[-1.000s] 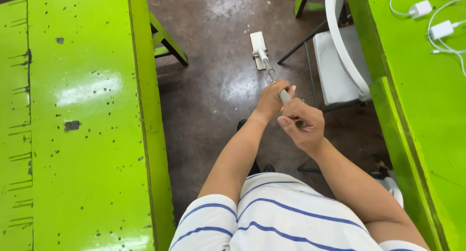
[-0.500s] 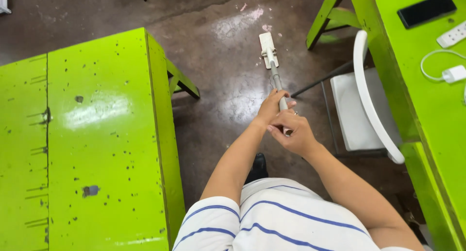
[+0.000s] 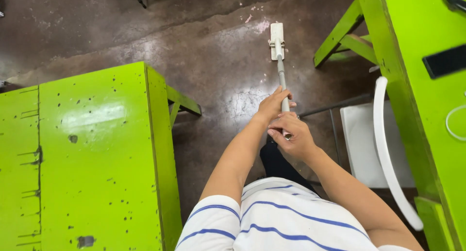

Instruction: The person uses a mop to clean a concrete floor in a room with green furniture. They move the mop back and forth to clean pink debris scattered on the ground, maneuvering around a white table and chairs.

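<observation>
Hands (image 3: 284,122) probably hide mop (image 3: 277,42) grip (overlapping).

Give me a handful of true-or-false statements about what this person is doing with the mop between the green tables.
1. Both hands grip the mop handle. True: the left hand sits just ahead of the right hand on it.
2. The mop head rests on the green table. False: it lies flat on the dark floor.
3. A white chair stands to the person's right. True.
4. The person wears a plain red shirt. False: the shirt is white with blue stripes.
5. The left green table is spotless. False: its top is speckled with dark chips.
</observation>
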